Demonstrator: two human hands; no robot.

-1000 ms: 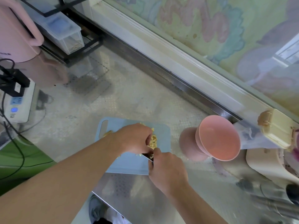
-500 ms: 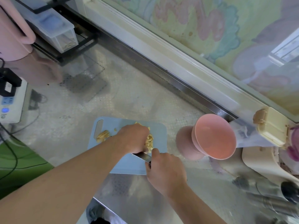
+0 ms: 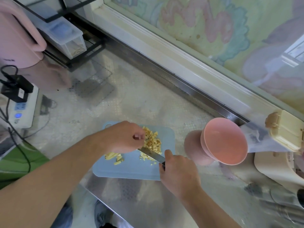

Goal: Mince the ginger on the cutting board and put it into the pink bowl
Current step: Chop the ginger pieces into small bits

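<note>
A light blue cutting board (image 3: 131,168) lies on the counter near its front edge. Diced ginger (image 3: 152,142) is heaped on the board's far right part, and a few longer ginger strips (image 3: 115,157) lie toward its left. My right hand (image 3: 178,171) grips the handle of a knife (image 3: 152,154), whose blade lies across the board among the pieces. My left hand (image 3: 125,137), fingers curled, rests over the ginger beside the blade. The pink bowl (image 3: 225,141) stands to the right of the board, and nothing shows inside it.
A pink jug (image 3: 18,38) and a black rack with a clear container (image 3: 65,37) stand at the back left. A white power strip (image 3: 19,111) with cables lies at the left. A cream box (image 3: 286,130) and a cream appliance (image 3: 276,168) sit right of the bowl.
My left hand has shifted a little, uncovering more of the diced heap and the strips on the left. The knife blade now shows longer across the board.
</note>
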